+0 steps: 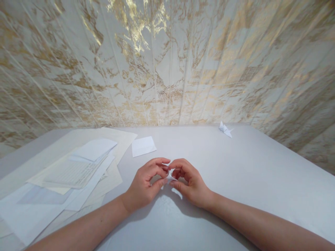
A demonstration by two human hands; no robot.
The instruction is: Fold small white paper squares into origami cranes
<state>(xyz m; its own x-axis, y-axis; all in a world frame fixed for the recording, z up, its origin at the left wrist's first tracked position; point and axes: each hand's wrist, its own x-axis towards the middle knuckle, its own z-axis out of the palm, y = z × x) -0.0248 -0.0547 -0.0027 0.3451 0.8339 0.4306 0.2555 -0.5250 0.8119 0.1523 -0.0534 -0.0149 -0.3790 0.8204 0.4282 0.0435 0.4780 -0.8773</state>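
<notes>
Between my two hands, just above the table, is a small folded piece of white paper (171,178), mostly hidden by fingers. My left hand (149,181) pinches its left side, thumb below and fingers curled over it. From the other side my right hand (190,181) grips it with thumb and curled fingers. The fingertips of both hands nearly meet at the paper. Its exact folded shape cannot be made out. A folded white paper crane (225,129) rests at the far right of the table.
A white paper sheet (143,146) with a crease lies beyond my left hand. Loose sheets (104,186), some printed, overlap in a pile on the left. A gold-patterned curtain (167,69) hangs along the back edge of the pale table (248,167).
</notes>
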